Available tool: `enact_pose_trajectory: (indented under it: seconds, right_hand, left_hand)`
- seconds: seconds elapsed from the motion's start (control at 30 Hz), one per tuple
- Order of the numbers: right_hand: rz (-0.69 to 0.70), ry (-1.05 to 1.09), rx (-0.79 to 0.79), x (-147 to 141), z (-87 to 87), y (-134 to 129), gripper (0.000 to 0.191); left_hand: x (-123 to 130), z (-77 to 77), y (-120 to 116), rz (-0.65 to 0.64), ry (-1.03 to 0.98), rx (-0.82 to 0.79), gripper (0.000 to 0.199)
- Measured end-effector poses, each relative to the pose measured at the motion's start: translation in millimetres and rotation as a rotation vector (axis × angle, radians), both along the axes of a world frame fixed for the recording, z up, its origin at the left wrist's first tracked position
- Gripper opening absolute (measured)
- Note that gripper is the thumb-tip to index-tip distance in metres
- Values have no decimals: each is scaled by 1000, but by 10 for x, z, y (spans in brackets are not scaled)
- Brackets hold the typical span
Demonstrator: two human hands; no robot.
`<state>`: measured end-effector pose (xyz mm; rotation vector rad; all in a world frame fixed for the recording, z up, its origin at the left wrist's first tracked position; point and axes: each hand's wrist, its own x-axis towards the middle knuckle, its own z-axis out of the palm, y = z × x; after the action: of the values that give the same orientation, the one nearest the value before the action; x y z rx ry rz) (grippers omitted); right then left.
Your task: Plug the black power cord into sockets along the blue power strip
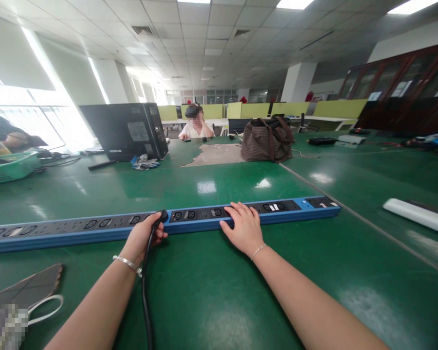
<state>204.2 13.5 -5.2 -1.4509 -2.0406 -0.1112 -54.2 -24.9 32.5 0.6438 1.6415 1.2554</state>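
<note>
A long blue power strip (197, 225) with black sockets lies across the green table. My left hand (147, 235) is closed round a black plug (163, 217), which sits against the strip's top left of the middle; whether it is fully in a socket is hidden. From the plug a black cable (146, 296) runs down toward the near edge of the view. My right hand (244, 227) rests on the strip right of the middle, its fingers spread over the sockets and holding nothing.
A phone (25, 287) lies at the near left. Farther back are a green basket (12, 167), a black computer case (124, 131), gloves (145, 163) and a brown bag (267, 141). A white bar (419, 216) lies at right. A person (196, 124) sits across the table.
</note>
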Motion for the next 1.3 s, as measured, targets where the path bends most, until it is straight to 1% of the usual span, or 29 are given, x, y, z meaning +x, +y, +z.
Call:
enact_pose_trajectory:
  seconds: [0.3,0.53,0.9,1.03,1.3]
  right_hand:
    - [-3,-8,-5,2,-4,0,39]
    - [-1,-4,2,4,-8,7,38]
    - [0,-11,-3,0,0,4,38]
    - [2,-8,10,2,-6,8,37]
    - [-4,-3,5,1,-16,15,37]
  left_hand:
    - [-44,-41,15,-52,-31,13,34]
    - [-42,-22,-6,-70,-36,28,35]
    - [-58,-59,30,-56,-44,22,37]
    - [-67,-50,17,-67,-46,26,38]
    - [-50,-36,23,-50,-41,29,36]
